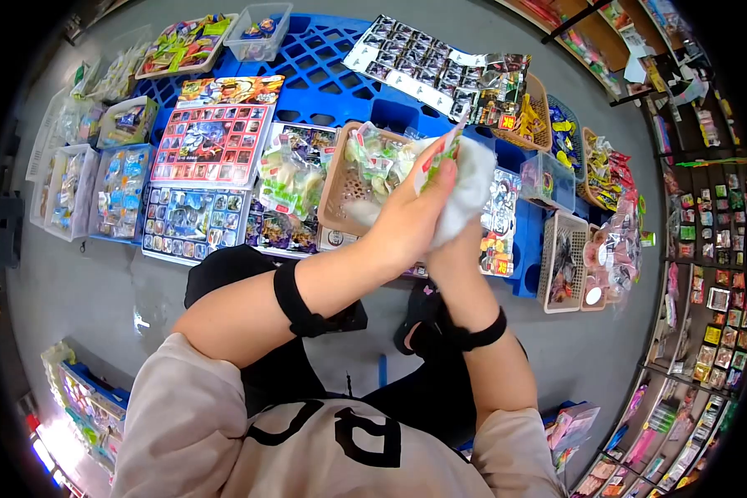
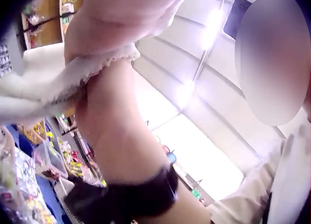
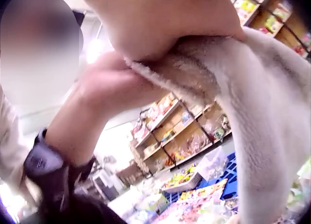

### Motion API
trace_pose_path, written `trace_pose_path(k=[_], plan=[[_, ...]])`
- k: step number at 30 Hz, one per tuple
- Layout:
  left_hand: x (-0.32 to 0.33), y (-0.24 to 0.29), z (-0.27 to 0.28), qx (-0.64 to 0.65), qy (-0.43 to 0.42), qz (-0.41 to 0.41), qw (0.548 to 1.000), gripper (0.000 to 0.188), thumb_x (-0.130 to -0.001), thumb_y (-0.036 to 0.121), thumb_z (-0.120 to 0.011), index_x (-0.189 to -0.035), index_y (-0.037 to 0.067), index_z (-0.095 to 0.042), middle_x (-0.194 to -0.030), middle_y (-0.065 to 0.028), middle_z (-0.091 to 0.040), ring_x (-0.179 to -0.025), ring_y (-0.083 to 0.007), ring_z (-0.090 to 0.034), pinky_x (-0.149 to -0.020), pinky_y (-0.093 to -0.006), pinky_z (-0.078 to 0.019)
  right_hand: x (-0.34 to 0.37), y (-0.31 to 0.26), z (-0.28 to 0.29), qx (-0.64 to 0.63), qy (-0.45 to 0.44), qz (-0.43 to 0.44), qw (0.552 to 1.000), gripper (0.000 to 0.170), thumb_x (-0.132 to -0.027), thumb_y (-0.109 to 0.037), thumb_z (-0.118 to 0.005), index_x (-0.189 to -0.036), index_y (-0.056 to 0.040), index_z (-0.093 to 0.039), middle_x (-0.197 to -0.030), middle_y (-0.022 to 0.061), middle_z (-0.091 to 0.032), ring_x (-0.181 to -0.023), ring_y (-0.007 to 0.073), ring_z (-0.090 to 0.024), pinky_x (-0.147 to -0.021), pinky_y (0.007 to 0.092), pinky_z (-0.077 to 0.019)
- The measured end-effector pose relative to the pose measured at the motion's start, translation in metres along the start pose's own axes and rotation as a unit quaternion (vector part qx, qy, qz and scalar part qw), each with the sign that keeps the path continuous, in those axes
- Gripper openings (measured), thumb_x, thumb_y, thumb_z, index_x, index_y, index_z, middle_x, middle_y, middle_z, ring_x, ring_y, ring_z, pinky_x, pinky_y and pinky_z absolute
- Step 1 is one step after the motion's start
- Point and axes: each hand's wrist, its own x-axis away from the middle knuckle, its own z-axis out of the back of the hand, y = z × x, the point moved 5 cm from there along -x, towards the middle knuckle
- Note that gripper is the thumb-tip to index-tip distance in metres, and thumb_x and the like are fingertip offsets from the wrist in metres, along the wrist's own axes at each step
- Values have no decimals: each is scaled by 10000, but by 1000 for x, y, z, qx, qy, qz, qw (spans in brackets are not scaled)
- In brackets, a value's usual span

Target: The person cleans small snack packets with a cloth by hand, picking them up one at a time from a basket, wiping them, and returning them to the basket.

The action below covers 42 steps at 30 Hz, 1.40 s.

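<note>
My left hand [image 1: 411, 207] pinches an upright packet [image 1: 441, 158] with green and red print, its thumb lying on the front. White fluffy cloth [image 1: 471, 183] bunches against the packet in the head view. My right hand [image 1: 455, 249] grips this cloth from below, its fingers mostly hidden. In the left wrist view, cloth [image 2: 58, 85] stretches out below the left hand [image 2: 126, 15]. Cloth [image 3: 257, 122] also hangs beside the right hand [image 3: 170, 20] in the right wrist view. Below the hands, a tan basket [image 1: 334, 187] holds similar packets.
A blue pallet [image 1: 311, 62] carries printed card sheets [image 1: 216, 133], a strip of dark packets [image 1: 423, 70] and several baskets and bins. More bagged packets [image 1: 290, 183] lie left of the tan basket. Stocked shelves [image 1: 714, 249] stand at the right, and grey floor [image 1: 100, 307] surrounds the pallet.
</note>
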Motion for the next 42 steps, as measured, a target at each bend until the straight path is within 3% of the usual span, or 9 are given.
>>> trace_pose_path(k=[6, 11, 15, 17, 22, 27, 31, 33, 42], plan=[[-1, 6, 12, 123, 20, 147, 981, 508, -889, 444, -350, -1133, 8, -442, -998, -80, -554, -848, -127, -550, -706, -245, -446, 17, -15, -10, 39, 59, 2, 997, 716, -774, -117, -552, -1309, 33, -101, -1244, 234, -333, -1136, 327, -390, -950, 363, -303], [8, -5, 4, 60, -58, 160, 984, 507, -882, 430, -387, -1138, -4, -446, -1047, -61, -526, -969, -116, -471, -856, -268, -369, 7, 1, 6, 155, 67, 98, 981, 387, -704, -133, -592, -1049, 7, -490, -1055, 197, -475, -960, 380, -450, -758, 429, -374], [7, -2, 7, 142, -92, 172, 971, 507, -883, 421, -384, -1198, 24, -394, -1135, -54, -487, -1038, -130, -464, -878, -275, -374, 8, 7, 5, 231, 14, -20, 973, 412, -691, -96, -578, -1075, 13, -474, -1079, 191, -466, -987, 369, -444, -791, 433, -369], [7, -6, 15, 123, -56, 224, 965, 496, -884, 409, -394, -1196, 23, -395, -1137, -52, -486, -1043, -128, -459, -891, -282, -364, 8, -11, 1, 313, 69, 140, 937, 438, -668, -67, -574, -1084, 18, -466, -1079, 196, -460, -994, 372, -439, -829, 442, -357], [0, 2, 8, 67, -219, 204, 952, 632, -842, 435, -471, -1267, 12, -270, -1228, -105, -384, -1134, -159, -355, -965, -300, -264, 9, 2, 15, 302, 18, 104, 947, 449, -662, -41, -560, -1096, 16, -460, -1115, 201, -436, -998, 368, -442, -831, 421, -383], [-10, 8, 28, -231, -104, 60, 965, 590, -842, 359, -511, -1273, 29, -278, -1224, -97, -390, -1077, -161, -427, -910, -289, -342, 9, 22, 28, 89, 67, -30, 993, 291, -740, -81, -528, -1012, 22, -520, -924, 207, -559, -790, 342, -568, -683, 362, -452], [-10, -5, 30, -198, -42, 67, 977, 576, -816, 340, -564, -1244, 38, -326, -1174, -91, -447, -1051, -158, -456, -871, -291, -382, 16, 30, 34, 79, 38, -83, 993, 239, -799, -60, -441, -1007, 28, -517, -864, 136, -606, -772, 197, -581, -661, 294, -447], [1, -15, 13, 66, -110, 249, 960, 496, -812, 316, -576, -1188, 43, -402, -1102, -75, -512, -985, -149, -508, -820, -281, -422, 19, 36, 37, -37, 98, -101, 989, 222, -840, -93, -428, -994, 38, -520, -864, 136, -602, -781, 158, -568, -664, 293, -447], [3, -9, 21, 61, 61, 199, 976, 300, -851, 276, -523, -1031, 36, -529, -943, -66, -589, -815, -138, -570, -691, -273, -469, 23, 6, 7, 46, 67, -57, 995, 223, -850, -85, -414, -1015, 28, -512, -863, 164, -600, -802, 286, -591, -705, 337, -440]])
